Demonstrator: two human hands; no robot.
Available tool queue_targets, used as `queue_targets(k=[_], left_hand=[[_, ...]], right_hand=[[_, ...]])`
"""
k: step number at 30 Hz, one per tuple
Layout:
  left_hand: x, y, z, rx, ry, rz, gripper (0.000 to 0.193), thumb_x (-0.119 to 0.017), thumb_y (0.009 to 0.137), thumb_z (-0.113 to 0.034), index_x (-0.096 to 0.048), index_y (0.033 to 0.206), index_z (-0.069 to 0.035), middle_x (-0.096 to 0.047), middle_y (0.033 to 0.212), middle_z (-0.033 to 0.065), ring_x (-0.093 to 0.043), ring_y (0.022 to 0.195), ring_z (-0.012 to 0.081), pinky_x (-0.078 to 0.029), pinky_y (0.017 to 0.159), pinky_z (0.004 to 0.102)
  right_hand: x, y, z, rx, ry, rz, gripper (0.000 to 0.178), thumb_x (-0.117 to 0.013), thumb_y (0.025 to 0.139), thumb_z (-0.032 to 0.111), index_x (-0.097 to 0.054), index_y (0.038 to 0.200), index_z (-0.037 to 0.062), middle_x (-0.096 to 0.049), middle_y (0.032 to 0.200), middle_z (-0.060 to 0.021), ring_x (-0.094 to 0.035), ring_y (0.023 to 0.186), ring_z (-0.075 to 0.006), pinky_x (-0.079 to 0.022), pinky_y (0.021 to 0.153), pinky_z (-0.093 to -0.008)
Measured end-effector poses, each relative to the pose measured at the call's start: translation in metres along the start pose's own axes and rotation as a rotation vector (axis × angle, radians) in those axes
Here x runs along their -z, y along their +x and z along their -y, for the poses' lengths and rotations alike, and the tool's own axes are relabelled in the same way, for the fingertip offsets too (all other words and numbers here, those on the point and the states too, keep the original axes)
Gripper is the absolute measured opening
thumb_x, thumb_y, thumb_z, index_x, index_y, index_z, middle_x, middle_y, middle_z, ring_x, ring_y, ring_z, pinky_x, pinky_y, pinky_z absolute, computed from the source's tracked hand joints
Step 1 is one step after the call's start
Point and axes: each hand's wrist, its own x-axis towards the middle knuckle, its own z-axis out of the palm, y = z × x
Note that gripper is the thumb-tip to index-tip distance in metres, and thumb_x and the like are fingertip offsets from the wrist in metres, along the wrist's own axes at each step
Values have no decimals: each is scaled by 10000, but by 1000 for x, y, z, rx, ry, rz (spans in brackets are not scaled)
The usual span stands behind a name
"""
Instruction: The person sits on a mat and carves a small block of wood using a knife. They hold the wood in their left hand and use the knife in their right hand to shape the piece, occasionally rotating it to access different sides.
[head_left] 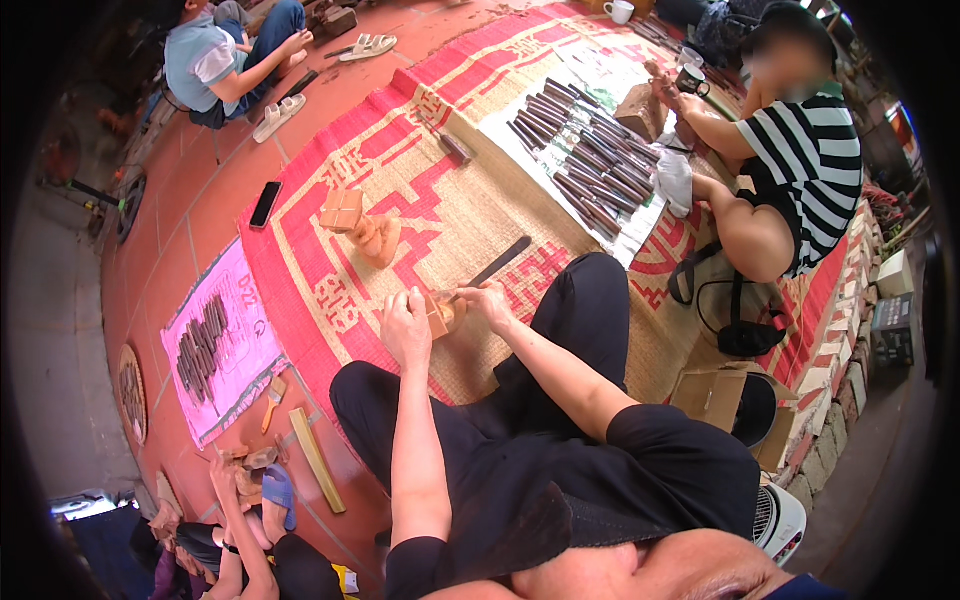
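Two hands meet over a small wooden block point(440, 312), just in front of the person's black-trousered knees and above a woven red and tan mat point(330, 290). The left hand point(405, 325) is closed around the block and seems to keep it steady, probably so the wood does not turn while it is cut. The right hand point(487, 300) is closed on the handle end of a long dark chisel point(497, 264), whose tip meets the block. The chisel's long axis runs from the block up and to the right, away from the person; this slant looks suited to pushing the edge into the wood at a low angle. How the block itself points I cannot tell, because the fingers cover most of it.

Farther on the mat lie two more carved wooden pieces point(360, 225), apart from the hands. Many chisels point(585, 160) lie in rows on a pale cloth, near a seated person in a striped shirt point(810, 160). A second set of tools point(203, 345) rests on a pink sheet point(235, 290) at the left.
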Motion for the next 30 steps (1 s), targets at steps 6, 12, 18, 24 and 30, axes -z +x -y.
queue_targets(k=[6,12,18,24,30], left_hand=[[2,-1,4,27,24,31,350,-496,929,-320,-632,824,-15,-591,843,153,-581,811,352,-450,723,444],[-2,0,-1,15,15,18,342,-505,927,-317,-630,821,-17,-596,849,157,-580,815,358,-454,727,446],[-3,0,-1,-7,16,-19,364,-495,934,-341,-597,798,-19,-581,831,154,-581,821,361,-451,705,449],[0,1,-5,15,-12,24,305,-524,922,-297,-644,849,-26,-609,853,156,-590,837,354,-462,750,443],[-2,-1,1,5,-14,-2,296,-528,922,-288,-643,848,-25,-610,857,160,-589,831,357,-462,740,442]], right_hand=[[4,11,-8,-25,95,-58,233,-747,744,76,-653,910,-59,-687,898,-130,-664,787,-196,-529,670,-273],[5,3,0,-27,73,-41,241,-727,765,145,-677,955,5,-690,887,-91,-655,813,-176,-516,728,-309],[2,-6,14,-28,70,-5,280,-757,747,93,-641,955,-54,-683,984,-132,-669,876,-196,-543,740,-293],[8,-2,6,-35,123,-24,276,-742,762,95,-651,981,-47,-685,969,-121,-671,850,-213,-534,753,-311],[3,-6,7,-23,98,33,214,-715,787,71,-586,923,-31,-686,998,-142,-680,847,-229,-559,756,-331]])
